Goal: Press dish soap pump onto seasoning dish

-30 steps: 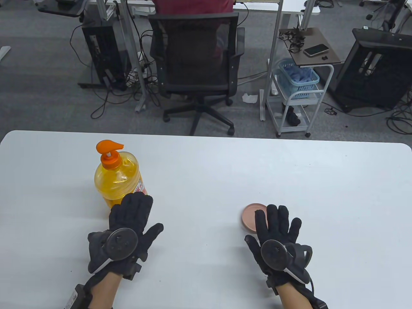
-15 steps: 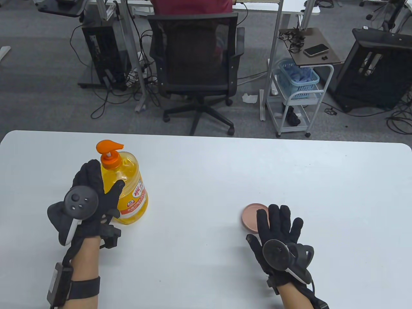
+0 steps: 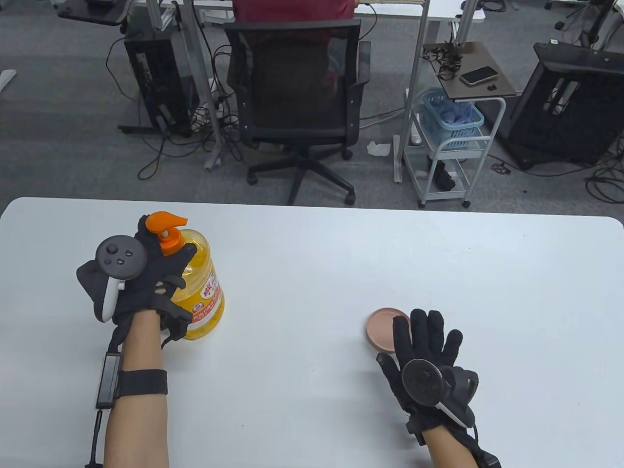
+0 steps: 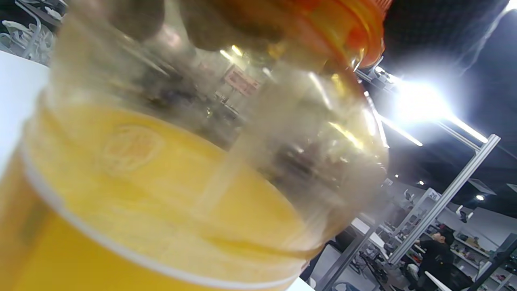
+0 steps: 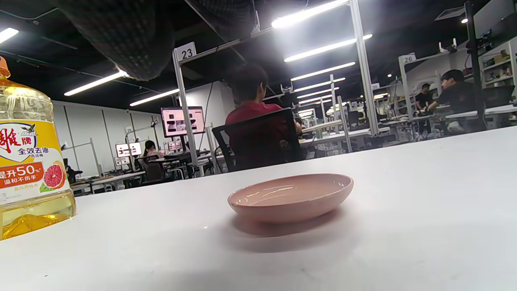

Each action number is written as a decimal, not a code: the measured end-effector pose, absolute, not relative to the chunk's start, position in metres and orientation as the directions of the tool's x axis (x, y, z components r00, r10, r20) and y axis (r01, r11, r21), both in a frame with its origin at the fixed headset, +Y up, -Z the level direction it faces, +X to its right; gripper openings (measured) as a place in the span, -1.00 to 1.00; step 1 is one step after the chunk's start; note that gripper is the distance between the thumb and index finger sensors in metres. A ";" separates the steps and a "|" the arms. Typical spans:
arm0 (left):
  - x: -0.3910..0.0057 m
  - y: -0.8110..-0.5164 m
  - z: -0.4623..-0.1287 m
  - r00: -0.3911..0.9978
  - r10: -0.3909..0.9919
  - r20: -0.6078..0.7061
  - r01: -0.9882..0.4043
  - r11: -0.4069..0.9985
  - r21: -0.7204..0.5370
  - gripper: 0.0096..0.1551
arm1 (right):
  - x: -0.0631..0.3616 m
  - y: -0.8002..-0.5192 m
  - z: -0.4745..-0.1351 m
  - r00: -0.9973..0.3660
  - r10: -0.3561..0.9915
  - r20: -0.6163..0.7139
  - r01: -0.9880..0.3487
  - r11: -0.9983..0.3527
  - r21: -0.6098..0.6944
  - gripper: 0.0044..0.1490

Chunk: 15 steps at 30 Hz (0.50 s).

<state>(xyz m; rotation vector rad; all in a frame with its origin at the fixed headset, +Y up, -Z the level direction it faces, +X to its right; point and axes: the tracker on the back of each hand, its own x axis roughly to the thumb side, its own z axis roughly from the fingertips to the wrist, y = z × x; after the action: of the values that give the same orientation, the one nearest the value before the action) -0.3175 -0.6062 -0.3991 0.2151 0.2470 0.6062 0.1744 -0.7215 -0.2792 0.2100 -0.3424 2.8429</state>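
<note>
A yellow dish soap bottle (image 3: 202, 290) with an orange pump (image 3: 163, 223) stands upright at the table's left. My left hand (image 3: 165, 243) grips the bottle's shoulder just below the pump, fingers behind the neck and thumb in front. The left wrist view is filled by the bottle (image 4: 161, 194) up close. A small pink seasoning dish (image 3: 381, 327) sits right of centre, far from the bottle. My right hand (image 3: 424, 339) lies open and flat, palm down, just near of the dish, its fingertips at the dish's right edge. The right wrist view shows the dish (image 5: 291, 196) empty and the bottle (image 5: 28, 161) at far left.
The white table (image 3: 317, 263) stretches between bottle and dish. Its far edge (image 3: 312, 207) borders the floor, where an office chair (image 3: 297, 97) and a white cart (image 3: 448, 146) stand beyond reach.
My left hand swung from in front of the bottle to its left side, rose, and closed around the shoulder below the pump. My right hand barely shifted beside the dish.
</note>
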 end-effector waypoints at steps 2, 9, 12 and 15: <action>-0.316 -0.605 -0.399 0.795 0.585 -0.162 -0.524 0.796 0.304 0.12 | 0.176 -0.722 -0.280 -0.953 0.251 0.169 -0.283 -0.936 -0.210 0.01; -0.300 -0.599 -0.392 0.805 0.577 -0.136 -0.505 0.788 0.352 0.05 | 0.181 -0.721 -0.282 -0.953 0.264 0.150 -0.292 -0.932 -0.217 0.00; -0.286 -0.595 -0.387 0.805 0.582 -0.114 -0.513 0.780 0.358 0.05 | 0.182 -0.721 -0.282 -0.953 0.266 0.144 -0.292 -0.931 -0.218 0.00; -0.268 -0.590 -0.382 0.802 0.594 -0.069 -0.541 0.769 0.341 0.05 | 0.183 -0.721 -0.282 -0.953 0.269 0.138 -0.294 -0.931 -0.218 0.00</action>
<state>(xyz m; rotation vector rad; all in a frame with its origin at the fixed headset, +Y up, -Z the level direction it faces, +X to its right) -0.2677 -0.5903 -0.3823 0.3149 0.1769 0.6189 0.1827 -0.7209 -0.2822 0.1522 -0.3427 2.8293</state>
